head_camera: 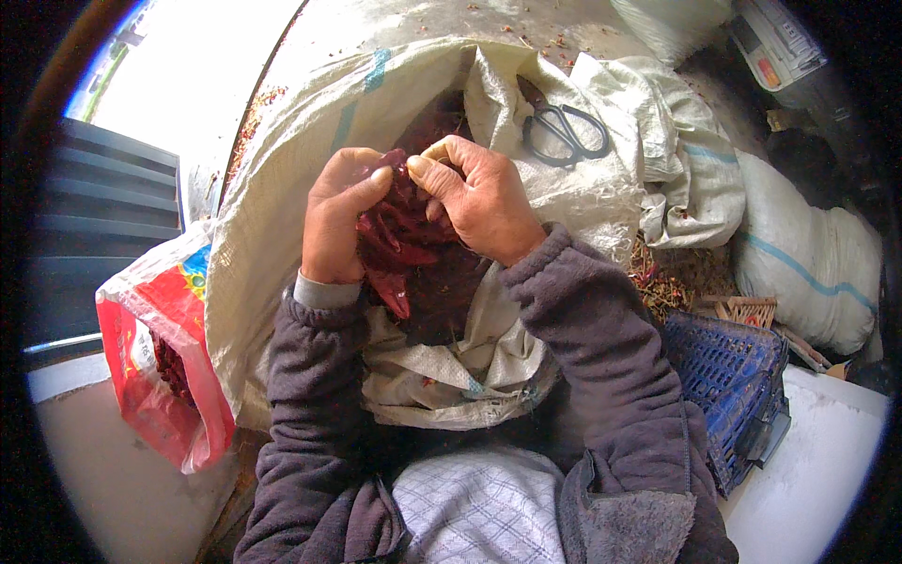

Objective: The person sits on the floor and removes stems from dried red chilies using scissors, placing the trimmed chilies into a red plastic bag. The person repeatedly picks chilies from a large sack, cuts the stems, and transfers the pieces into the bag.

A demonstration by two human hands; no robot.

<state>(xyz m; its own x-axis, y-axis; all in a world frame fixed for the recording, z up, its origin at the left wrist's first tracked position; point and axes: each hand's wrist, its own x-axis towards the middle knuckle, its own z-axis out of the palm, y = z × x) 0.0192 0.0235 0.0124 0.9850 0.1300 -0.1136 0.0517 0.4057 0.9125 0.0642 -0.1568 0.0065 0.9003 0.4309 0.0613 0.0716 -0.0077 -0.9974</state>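
Observation:
My left hand [335, 218] grips a small bunch of dark red dried chili peppers [398, 233], whose tips hang below the fingers. Thumb and forefinger of my right hand [486, 197] pinch the top end of the same bunch, close to the left thumb. Both hands are over the wide mouth of a white woven sack [261, 261]. More dark red chilies [440, 303] lie inside it, partly hidden by my hands. To the right of my right hand, black-handled scissors [564, 134] rest on the sack's folded edge, their blades partly in a fold.
A red printed plastic bag [165, 423] with dark red contents stands at left. On the right are a blue plastic crate [726, 374], a stuffed white woven sack [810, 254] and scattered stems [659, 282]. Small red bits litter the concrete floor [486, 25] beyond.

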